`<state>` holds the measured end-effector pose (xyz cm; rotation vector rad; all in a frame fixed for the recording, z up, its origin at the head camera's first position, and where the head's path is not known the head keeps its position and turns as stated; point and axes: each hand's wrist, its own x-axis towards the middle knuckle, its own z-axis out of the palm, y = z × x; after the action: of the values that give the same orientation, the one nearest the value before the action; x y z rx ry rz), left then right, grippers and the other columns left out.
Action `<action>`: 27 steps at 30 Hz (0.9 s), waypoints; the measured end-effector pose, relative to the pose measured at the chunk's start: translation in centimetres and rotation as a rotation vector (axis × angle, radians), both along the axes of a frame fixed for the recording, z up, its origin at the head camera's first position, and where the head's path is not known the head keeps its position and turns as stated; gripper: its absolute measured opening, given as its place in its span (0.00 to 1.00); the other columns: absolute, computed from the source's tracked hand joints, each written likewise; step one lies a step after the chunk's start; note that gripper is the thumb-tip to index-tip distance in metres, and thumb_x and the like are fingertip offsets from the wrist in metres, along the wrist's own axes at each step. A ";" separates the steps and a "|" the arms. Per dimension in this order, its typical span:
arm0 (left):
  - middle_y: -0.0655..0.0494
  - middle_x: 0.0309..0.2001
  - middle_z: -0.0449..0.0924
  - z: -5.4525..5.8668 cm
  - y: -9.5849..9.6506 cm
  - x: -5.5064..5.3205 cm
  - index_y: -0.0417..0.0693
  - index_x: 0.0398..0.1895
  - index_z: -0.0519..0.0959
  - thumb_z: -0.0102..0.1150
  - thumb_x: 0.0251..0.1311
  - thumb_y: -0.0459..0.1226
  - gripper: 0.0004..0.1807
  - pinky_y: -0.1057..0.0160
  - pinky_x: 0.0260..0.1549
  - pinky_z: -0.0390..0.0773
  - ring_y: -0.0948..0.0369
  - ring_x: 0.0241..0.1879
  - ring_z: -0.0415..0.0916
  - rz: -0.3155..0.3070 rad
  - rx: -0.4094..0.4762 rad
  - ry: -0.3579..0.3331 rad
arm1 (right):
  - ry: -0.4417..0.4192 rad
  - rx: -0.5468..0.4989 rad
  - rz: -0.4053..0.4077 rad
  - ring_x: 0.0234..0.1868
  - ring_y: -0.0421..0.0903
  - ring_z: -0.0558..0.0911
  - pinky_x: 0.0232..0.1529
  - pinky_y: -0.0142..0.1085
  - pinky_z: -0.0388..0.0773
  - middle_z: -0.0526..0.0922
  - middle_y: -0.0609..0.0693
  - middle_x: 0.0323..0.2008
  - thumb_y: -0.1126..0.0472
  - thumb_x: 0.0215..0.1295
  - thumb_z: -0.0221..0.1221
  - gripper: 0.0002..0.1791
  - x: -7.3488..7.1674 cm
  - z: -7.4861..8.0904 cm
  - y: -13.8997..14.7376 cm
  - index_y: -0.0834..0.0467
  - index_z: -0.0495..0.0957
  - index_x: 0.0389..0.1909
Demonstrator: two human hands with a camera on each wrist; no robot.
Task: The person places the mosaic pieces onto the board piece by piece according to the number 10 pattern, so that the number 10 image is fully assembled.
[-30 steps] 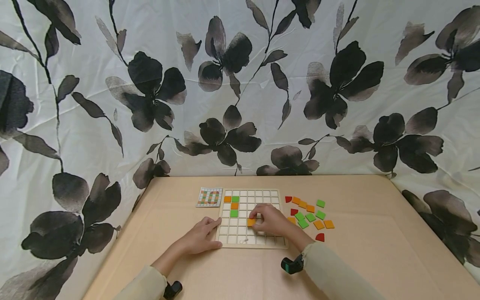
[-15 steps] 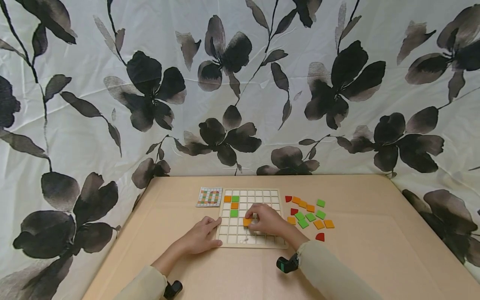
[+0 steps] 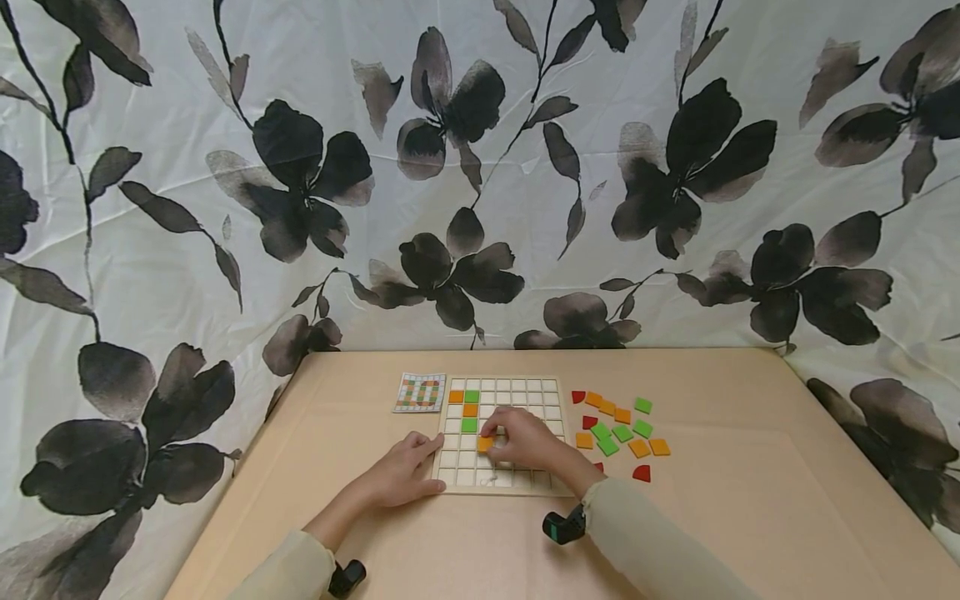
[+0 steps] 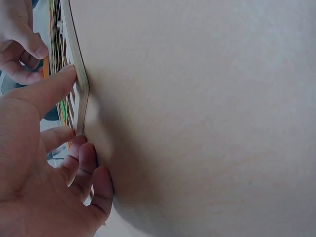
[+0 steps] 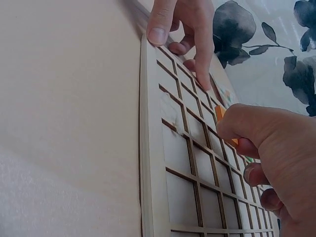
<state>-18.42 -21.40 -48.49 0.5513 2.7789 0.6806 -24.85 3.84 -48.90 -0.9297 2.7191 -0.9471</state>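
Observation:
A pale wooden grid board [image 3: 536,400] lies on the table; orange and green square tiles fill several cells near its upper left. My right hand [image 3: 528,442] pinches an orange square tile [image 3: 483,445] between thumb and fingers, over the left-middle part of the grid. The same tile [image 5: 220,113] shows edge-on at the fingertips in the right wrist view. My left hand [image 3: 401,473] rests against the board's left side. Its thumb presses the near left corner, and its extended index finger touches the side frame [image 4: 82,101]. The right fingers hide some cells.
Right of the board lie loose orange tiles [image 3: 638,448], green tiles [image 3: 622,433] and red rounded pieces [image 3: 641,473]. A small coloured pattern card [image 3: 419,392] lies beside the board's far left corner. Behind the table hangs a floral cloth [image 3: 450,167].
My right hand has slid left over the board with the orange tile, bringing it close below the green tile. A red piece beside the right wrist has come into view. My left hand stays put.

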 end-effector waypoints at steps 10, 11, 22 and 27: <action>0.50 0.56 0.66 -0.2 -0.2 0.1 0.44 0.73 0.60 0.63 0.58 0.53 0.43 0.53 0.49 0.68 0.58 0.50 0.65 -0.007 -0.009 0.005 | 0.039 0.053 -0.028 0.40 0.38 0.76 0.47 0.34 0.75 0.82 0.40 0.37 0.59 0.52 0.67 0.08 0.0 -0.4 -1.7 0.50 0.86 0.36; 0.50 0.56 0.66 -0.2 -0.2 0.1 0.44 0.73 0.60 0.63 0.58 0.53 0.43 0.53 0.49 0.68 0.58 0.50 0.65 -0.008 -0.011 0.007 | 0.040 0.057 -0.032 0.40 0.38 0.76 0.47 0.34 0.75 0.82 0.41 0.37 0.58 0.53 0.67 0.08 0.0 -0.5 -1.8 0.50 0.86 0.36; 0.51 0.56 0.66 -0.3 -0.4 0.3 0.45 0.73 0.61 0.63 0.59 0.52 0.42 0.52 0.52 0.69 0.57 0.52 0.66 -0.008 -0.003 0.019 | 0.101 0.053 -0.013 0.40 0.40 0.79 0.45 0.36 0.76 0.83 0.41 0.36 0.58 0.56 0.67 0.07 -0.4 -1.0 -2.5 0.51 0.87 0.37; 0.51 0.55 0.66 -0.3 -0.3 0.3 0.45 0.73 0.61 0.63 0.58 0.53 0.43 0.51 0.53 0.69 0.56 0.53 0.66 -0.001 0.001 0.007 | 0.077 0.028 -0.005 0.38 0.40 0.79 0.42 0.34 0.75 0.83 0.41 0.35 0.57 0.57 0.68 0.07 -0.6 -1.0 -2.8 0.51 0.87 0.37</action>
<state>-18.15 -21.72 -48.81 0.5566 2.7845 0.6807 -25.46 1.07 -49.95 -0.9742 2.7914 -0.8890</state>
